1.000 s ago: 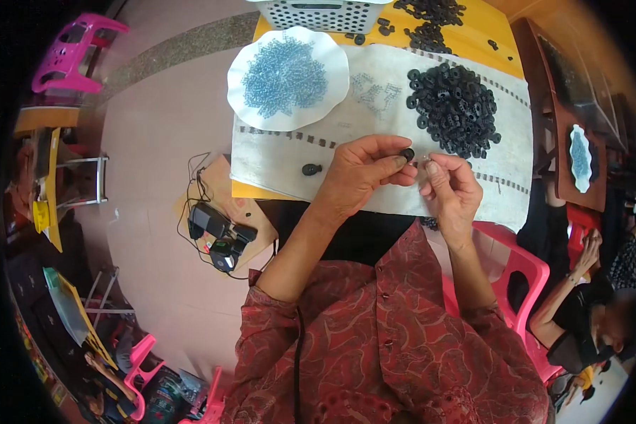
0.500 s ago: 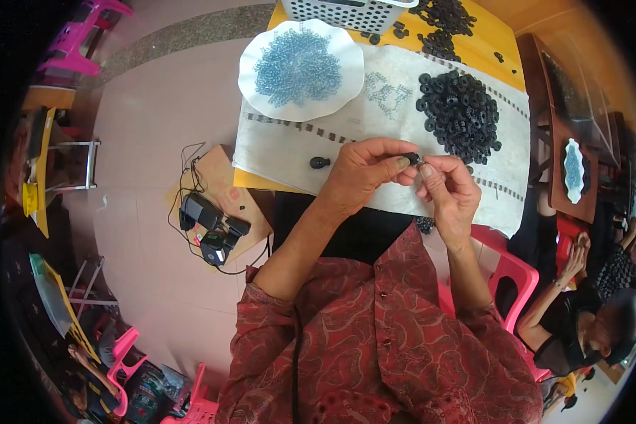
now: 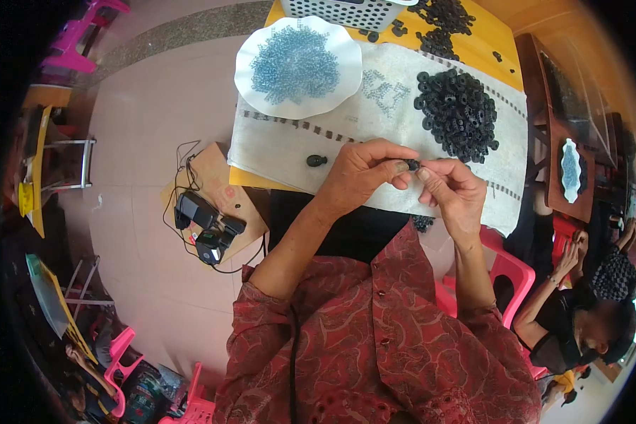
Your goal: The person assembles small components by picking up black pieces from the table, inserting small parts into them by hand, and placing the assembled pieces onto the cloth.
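Two bare hands meet above the near part of a pale, cloth-textured mat (image 3: 265,150) with dark dashed bands. The left hand (image 3: 366,173) pinches a small black rounded plastic-looking piece (image 3: 412,165) between thumb and forefinger; the right hand (image 3: 456,189) is clamped, fingertips together, on that piece's right-hand end. Whether anything smaller sits between the right fingertips is hidden. The opposed pinch appears meant to steady the piece from one side while the other works its end. Left of the grip, a black bulb-shaped piece with a narrower neck (image 3: 316,161) lies alone, apparently kept apart from the bulk. Beyond the grip to the right, a loose heap of black ring-like parts (image 3: 459,116) is piled; beyond it to the left, a smooth white scalloped plate (image 3: 244,78) carries translucent bluish bits (image 3: 295,63). Clear bits (image 3: 385,92) lie scattered between plate and heap. Both seem placed for easy reach. Past the plate stands a grey perforated plastic basket (image 3: 346,13).
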